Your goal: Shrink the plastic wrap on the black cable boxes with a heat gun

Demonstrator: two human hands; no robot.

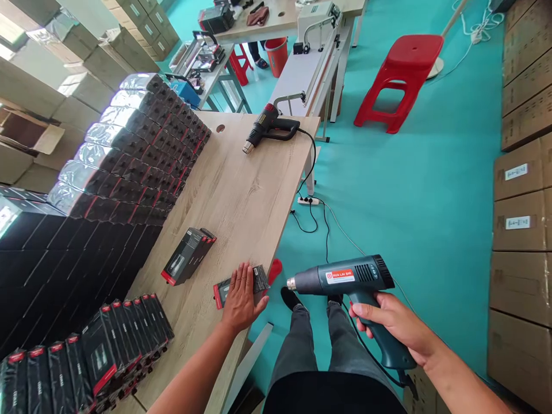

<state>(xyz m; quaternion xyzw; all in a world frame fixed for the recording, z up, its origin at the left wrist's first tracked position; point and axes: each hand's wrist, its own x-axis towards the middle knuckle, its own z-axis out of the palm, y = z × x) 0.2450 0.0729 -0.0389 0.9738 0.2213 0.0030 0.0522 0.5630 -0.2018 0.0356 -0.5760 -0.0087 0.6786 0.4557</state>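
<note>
A: Right hand (397,325) wrapped round the grip of the green heat gun (345,282). Barrel lies level, long axis left to right, nozzle aimed left at the table's near edge.

B: Left hand (241,296)?

A: Open, fingers spread, flat on a small black box (259,280) at the very edge of the wooden table (241,195). The box's long axis runs roughly along the gun's line, right end nearest the nozzle (a gap between them).

B: Room around it?

A: Bare wood beyond, a second box (187,255) lying angled just left. Wrapped boxes in a row (86,359) at the near-left, a tall stack (129,144) along the left. Another heat gun (269,126) rests at the far edge, nozzle pointing left and towards the camera.
</note>
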